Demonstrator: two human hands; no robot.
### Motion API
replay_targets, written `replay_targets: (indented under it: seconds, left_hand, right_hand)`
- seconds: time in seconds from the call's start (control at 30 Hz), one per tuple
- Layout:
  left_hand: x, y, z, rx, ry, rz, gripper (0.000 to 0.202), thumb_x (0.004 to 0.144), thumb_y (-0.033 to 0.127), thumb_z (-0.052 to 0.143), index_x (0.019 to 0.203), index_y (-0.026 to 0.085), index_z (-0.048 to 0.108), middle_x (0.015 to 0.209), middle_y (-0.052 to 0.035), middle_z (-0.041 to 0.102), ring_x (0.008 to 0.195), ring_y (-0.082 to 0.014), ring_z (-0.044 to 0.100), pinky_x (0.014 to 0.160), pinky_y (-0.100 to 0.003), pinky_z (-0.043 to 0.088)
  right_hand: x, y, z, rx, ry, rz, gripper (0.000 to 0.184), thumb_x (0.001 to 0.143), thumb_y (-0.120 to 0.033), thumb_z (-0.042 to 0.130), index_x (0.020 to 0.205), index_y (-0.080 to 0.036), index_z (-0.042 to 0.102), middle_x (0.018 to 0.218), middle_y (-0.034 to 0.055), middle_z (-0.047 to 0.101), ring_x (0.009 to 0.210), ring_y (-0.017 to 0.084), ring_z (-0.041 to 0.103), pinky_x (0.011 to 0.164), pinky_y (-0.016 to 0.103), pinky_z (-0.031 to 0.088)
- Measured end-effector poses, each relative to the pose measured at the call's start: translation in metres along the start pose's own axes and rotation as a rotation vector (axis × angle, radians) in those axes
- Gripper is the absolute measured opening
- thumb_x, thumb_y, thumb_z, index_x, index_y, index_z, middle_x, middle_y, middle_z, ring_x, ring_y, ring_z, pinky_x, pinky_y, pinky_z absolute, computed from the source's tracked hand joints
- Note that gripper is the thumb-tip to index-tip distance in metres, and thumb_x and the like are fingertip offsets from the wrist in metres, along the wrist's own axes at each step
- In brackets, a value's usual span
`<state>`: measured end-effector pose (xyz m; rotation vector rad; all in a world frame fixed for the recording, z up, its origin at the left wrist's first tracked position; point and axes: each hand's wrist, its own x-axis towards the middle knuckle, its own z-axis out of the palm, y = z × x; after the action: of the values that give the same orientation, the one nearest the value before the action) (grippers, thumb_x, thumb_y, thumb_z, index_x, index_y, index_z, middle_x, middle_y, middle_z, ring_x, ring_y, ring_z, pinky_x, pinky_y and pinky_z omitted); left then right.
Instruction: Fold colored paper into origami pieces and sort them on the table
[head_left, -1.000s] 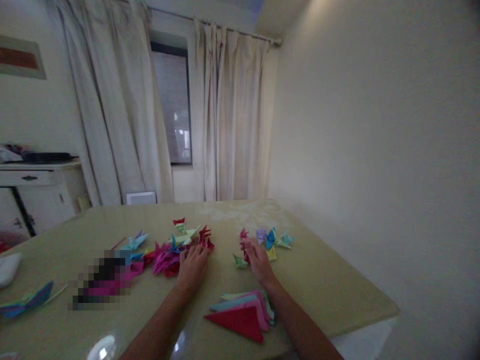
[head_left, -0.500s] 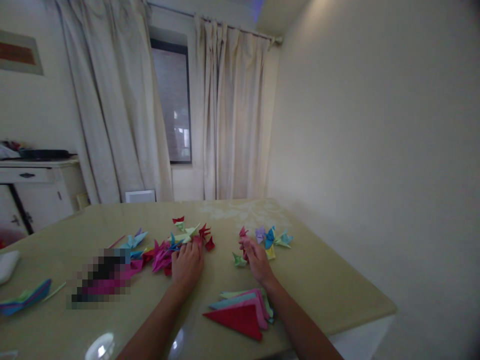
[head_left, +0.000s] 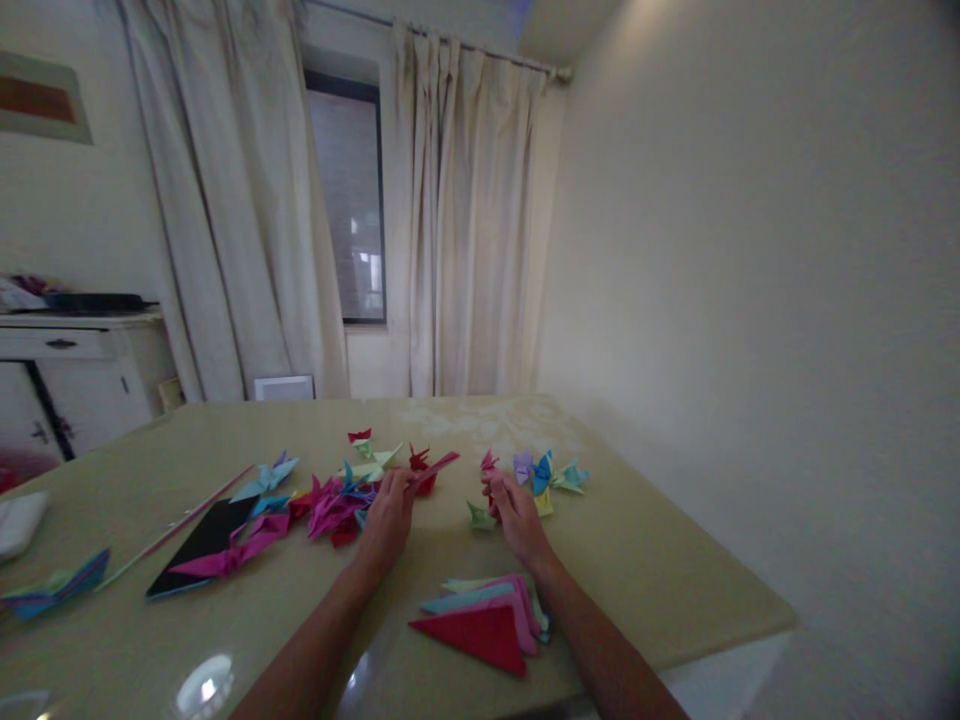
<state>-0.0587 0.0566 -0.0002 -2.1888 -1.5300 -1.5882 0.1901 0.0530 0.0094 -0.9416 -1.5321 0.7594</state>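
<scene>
My left hand point(head_left: 388, 520) rests at the right edge of a heap of folded paper figures point(head_left: 337, 495), mostly magenta and red, and pinches a flat pink paper piece point(head_left: 436, 465) that sticks out to the right. My right hand point(head_left: 513, 510) lies a little to the right with fingers curled, touching a red paper figure point(head_left: 488, 463) in a smaller cluster of purple, blue and teal figures point(head_left: 544, 473). What its fingers hold is hidden. A small green figure point(head_left: 478, 516) lies between the hands. Near my forearms sits a stack of folded paper triangles point(head_left: 487, 622), red on top.
The beige table point(head_left: 675, 570) ends close on the right, next to a wall. A black flat sheet point(head_left: 201, 538) with a magenta strip and a thin stick point(head_left: 176, 526) lie at the left, a blue folded piece point(head_left: 56, 587) further left. Curtains, window and a white cabinet point(head_left: 67, 370) stand behind.
My left hand has drawn a pink paper piece out of the heap and lifted it to the right. My right hand has barely moved.
</scene>
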Motion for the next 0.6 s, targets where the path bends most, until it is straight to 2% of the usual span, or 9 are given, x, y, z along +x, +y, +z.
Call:
replay_targets:
  seconds: [0.1,0.2,0.33,0.4,0.47,0.53,0.6]
  left_hand:
    - [-0.003,0.003,0.006,-0.138,-0.076,0.054,0.02,0.105,0.034,0.044,0.104,0.023,0.061,0.101,-0.0062,0.071,0.093,-0.0214,0.07,0.084,-0.035,0.058]
    - [-0.008,0.011,0.009,-0.156,-0.181,0.082,0.021,0.105,0.033,0.045,0.104,0.023,0.064,0.094,-0.0058,0.072,0.09,-0.0215,0.07,0.082,-0.034,0.057]
    - [-0.012,0.021,0.011,-0.16,-0.222,0.16,0.026,0.105,0.028,0.042,0.106,0.022,0.067,0.087,-0.0055,0.072,0.085,-0.0207,0.069,0.08,-0.033,0.056]
    - [-0.014,0.023,0.011,-0.145,-0.232,0.191,0.028,0.105,0.026,0.041,0.109,0.022,0.068,0.085,-0.0051,0.071,0.082,-0.02,0.069,0.078,-0.032,0.055]
    - [-0.014,0.022,0.01,-0.113,-0.255,0.212,0.029,0.105,0.024,0.041,0.114,0.021,0.069,0.085,-0.0052,0.071,0.082,-0.0198,0.068,0.078,-0.031,0.055]
    - [-0.013,0.016,0.009,-0.046,-0.27,0.205,0.032,0.104,0.021,0.041,0.12,0.02,0.068,0.091,-0.0069,0.073,0.087,-0.0209,0.07,0.083,-0.032,0.056]
    - [-0.011,0.007,0.007,0.085,-0.258,0.146,0.037,0.103,0.016,0.038,0.128,0.018,0.065,0.106,-0.011,0.074,0.1,-0.0232,0.069,0.091,-0.036,0.055]
  right_hand:
    - [0.0,0.0,0.0,0.03,-0.015,-0.004,0.056,0.1,-0.07,0.051,0.116,-0.02,0.071,0.088,0.0046,0.068,0.065,0.015,0.058,0.057,0.026,0.047]
    - [-0.003,-0.003,0.001,0.058,-0.028,-0.027,0.052,0.096,-0.063,0.062,0.13,-0.023,0.066,0.097,0.0048,0.068,0.069,0.016,0.06,0.062,0.027,0.051]
    - [-0.006,-0.007,0.002,0.061,0.0,-0.063,0.056,0.094,-0.052,0.071,0.142,-0.026,0.057,0.114,0.0073,0.068,0.081,0.018,0.065,0.07,0.029,0.054]
    - [-0.005,-0.01,0.002,0.02,0.009,-0.112,0.044,0.094,-0.048,0.071,0.13,-0.024,0.066,0.116,0.0081,0.068,0.089,0.021,0.066,0.075,0.03,0.054]
    - [-0.001,-0.014,-0.001,-0.048,0.01,-0.169,0.029,0.094,-0.048,0.07,0.105,-0.022,0.074,0.104,0.0072,0.068,0.089,0.021,0.064,0.076,0.031,0.052]
    - [0.001,-0.022,-0.006,-0.091,0.015,-0.177,0.031,0.095,-0.049,0.067,0.086,-0.02,0.074,0.085,0.0041,0.065,0.079,0.02,0.06,0.072,0.03,0.049]
    - [-0.001,-0.033,-0.014,-0.093,0.024,-0.127,0.033,0.095,-0.05,0.065,0.085,-0.02,0.073,0.074,0.0012,0.061,0.069,0.018,0.056,0.067,0.029,0.047]
